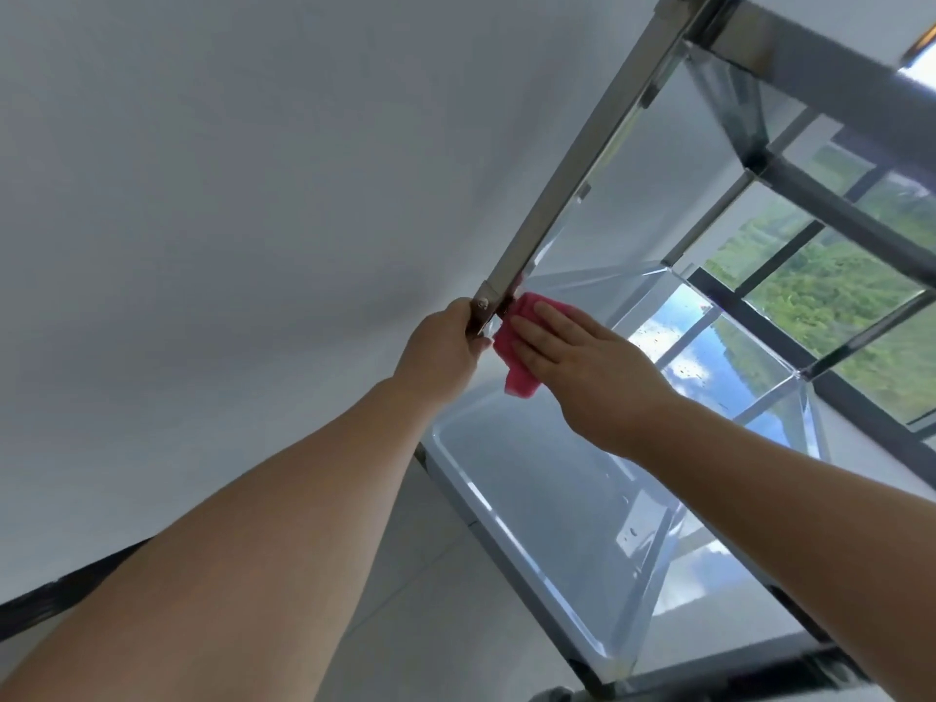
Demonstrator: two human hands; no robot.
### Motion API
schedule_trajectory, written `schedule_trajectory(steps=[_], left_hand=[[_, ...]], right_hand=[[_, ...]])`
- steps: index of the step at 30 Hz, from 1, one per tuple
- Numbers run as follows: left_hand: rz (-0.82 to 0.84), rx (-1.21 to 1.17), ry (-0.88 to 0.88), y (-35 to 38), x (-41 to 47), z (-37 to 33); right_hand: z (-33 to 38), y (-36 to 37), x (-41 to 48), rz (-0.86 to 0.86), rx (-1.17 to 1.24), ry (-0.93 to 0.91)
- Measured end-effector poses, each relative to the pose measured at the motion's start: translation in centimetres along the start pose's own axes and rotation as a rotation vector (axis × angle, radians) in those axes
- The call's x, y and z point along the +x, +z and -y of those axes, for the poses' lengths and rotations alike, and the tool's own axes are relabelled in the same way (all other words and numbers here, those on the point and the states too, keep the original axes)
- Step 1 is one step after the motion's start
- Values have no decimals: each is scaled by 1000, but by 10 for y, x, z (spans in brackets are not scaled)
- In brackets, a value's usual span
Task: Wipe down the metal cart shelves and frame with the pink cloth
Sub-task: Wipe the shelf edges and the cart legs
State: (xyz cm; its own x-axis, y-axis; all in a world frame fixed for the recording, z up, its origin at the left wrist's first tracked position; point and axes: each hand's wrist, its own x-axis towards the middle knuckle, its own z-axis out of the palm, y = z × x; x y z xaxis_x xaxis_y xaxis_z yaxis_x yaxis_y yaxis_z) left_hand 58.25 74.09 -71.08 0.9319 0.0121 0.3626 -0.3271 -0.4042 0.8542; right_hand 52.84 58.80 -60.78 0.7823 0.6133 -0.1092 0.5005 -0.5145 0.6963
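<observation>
Left hand (445, 347) grips the cart post (572, 164) at centre. Right hand (572, 362), flat and wide at three o'clock, presses the cloth (511, 357) against the shelf (633, 184). Loosely pinned, the cloth could slip free.

The right hand (582, 367) covers most of the crumpled pink cloth (516, 382); the shiny metal cart frame (572, 164) runs off the top edge.

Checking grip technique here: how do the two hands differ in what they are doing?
The left hand is curled around the cart's metal post, gripping it; the right hand lies flat with fingers extended. The left touches bare metal, while the right presses the pink cloth against the shelf beside the post. Both are bare and meet at the same corner.
</observation>
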Motion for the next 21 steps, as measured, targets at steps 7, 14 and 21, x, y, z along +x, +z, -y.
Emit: schedule_trajectory(steps=[7, 14, 21], left_hand=[[29, -3, -10, -2, 0, 3], [31, 10, 11, -4, -2, 1], [22, 15, 2, -4, 0, 3]], right_hand=[[10, -9, -24, 70, 46, 60], [13, 2, -54, 21, 32, 82], [16, 16, -87, -39, 41, 126]])
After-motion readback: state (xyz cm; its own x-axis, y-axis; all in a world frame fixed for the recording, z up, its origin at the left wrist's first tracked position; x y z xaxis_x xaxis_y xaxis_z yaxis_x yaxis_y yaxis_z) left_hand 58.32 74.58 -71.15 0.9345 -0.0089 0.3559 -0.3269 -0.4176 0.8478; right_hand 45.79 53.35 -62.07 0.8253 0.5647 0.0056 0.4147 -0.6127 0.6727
